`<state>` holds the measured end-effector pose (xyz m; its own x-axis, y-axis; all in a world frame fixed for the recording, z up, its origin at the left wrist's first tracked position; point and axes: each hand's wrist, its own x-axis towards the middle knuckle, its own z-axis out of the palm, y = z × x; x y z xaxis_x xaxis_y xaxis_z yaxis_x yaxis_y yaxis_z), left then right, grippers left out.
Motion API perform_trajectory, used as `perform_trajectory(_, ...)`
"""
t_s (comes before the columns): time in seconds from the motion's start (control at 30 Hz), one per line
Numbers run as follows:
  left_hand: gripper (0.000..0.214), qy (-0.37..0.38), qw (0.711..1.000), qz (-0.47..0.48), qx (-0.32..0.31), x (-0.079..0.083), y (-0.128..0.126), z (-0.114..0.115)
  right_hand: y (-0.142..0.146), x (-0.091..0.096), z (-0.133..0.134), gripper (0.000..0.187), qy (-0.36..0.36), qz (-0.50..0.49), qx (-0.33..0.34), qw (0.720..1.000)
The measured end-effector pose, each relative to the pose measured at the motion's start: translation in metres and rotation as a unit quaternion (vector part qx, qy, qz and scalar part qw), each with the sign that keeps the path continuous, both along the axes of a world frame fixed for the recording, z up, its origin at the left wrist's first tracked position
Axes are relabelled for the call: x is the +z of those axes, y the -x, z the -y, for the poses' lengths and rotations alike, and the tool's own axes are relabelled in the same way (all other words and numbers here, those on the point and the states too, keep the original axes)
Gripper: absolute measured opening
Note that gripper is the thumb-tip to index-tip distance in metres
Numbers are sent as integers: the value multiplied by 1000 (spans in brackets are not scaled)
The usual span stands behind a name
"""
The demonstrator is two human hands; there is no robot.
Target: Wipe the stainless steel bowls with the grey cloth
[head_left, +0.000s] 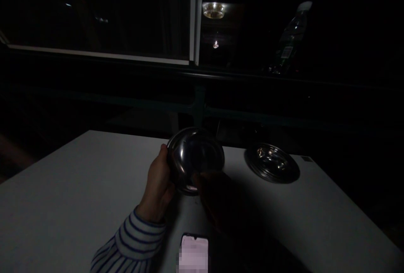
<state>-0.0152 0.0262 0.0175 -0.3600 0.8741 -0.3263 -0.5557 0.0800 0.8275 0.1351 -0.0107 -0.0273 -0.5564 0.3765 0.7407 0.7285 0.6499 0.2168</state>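
A shiny round metal bowl point(179, 155) is tilted up above the white table, its inside facing me. My left hand point(158, 182), coming out of a striped sleeve, is closed on the bowl's left rim with the thumb along the edge. In deep shadow, my right hand point(221, 195) reaches over the lower right part of the bowl. Its fingers look curled together against the inner surface; whether something is in them is too dark to make out. A phone point(193, 254) with a lit, blurred screen lies below the bowl.
On the right of the white table point(78, 184) sits a stack of metal dishes point(272, 163). A clear plastic bottle point(292, 37) with a white cap appears beyond, against the dark window. The window frame point(193, 16) rises behind the table's far edge.
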Motion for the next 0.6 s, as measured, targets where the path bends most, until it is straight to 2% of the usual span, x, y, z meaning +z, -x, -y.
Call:
perform_trajectory(0.13,35,-13,996,-45,-82,-5,-9,6,1,-11,-3,35,-55,-19,-22,998)
perform_trajectory(0.27,37,-18,984,-113,-139,-6,-17,12,-4,-7,-5,36,-68,-19,-34,997)
perform_trajectory(0.37,38,-22,977,-146,-154,-5,-18,14,-8,5,-7,30,-29,-70,-41,996)
perform_trajectory(0.47,36,-13,976,-141,-165,-2,-13,13,-16,17,-11,34,12,-96,-44,994)
perform_trajectory(0.6,34,0,982,-116,-149,1,-4,10,-27,26,-19,32,-8,-103,-53,993)
